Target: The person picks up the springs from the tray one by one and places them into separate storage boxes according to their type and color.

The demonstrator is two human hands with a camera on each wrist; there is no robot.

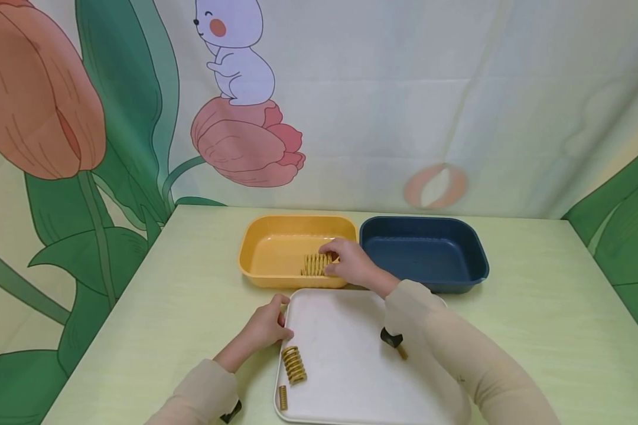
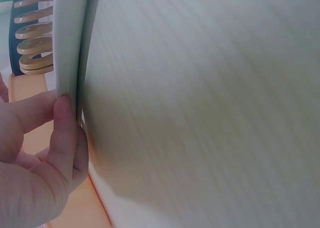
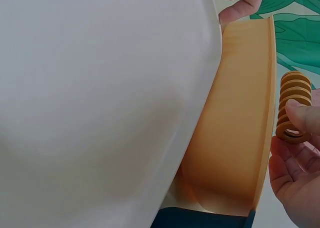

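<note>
The white tray (image 1: pixel 345 372) lies before the yellow bin (image 1: pixel 273 257), its left rim pinched by the left hand (image 1: pixel 266 324); over the bin, the right hand (image 1: pixel 351 261) grips 1 golden, evenly ringed spring (image 3: pixel 294 91); on the tray rest 1 thick, gapped spring (image 1: pixel 294 365) and 1 slim, dense spring (image 1: pixel 283 398)

Beyond the flat white rectangular tray (image 1: pixel 345 330), a thick golden metal coil spring (image 1: pixel 316 265) is held sideways; another thick golden coil (image 1: pixel 294 365) and a slim golden coil (image 1: pixel 283 398) lie along the tray's left edge.

Downward head view, close wrist views, shared tray (image 1: pixel 348 354)
</note>
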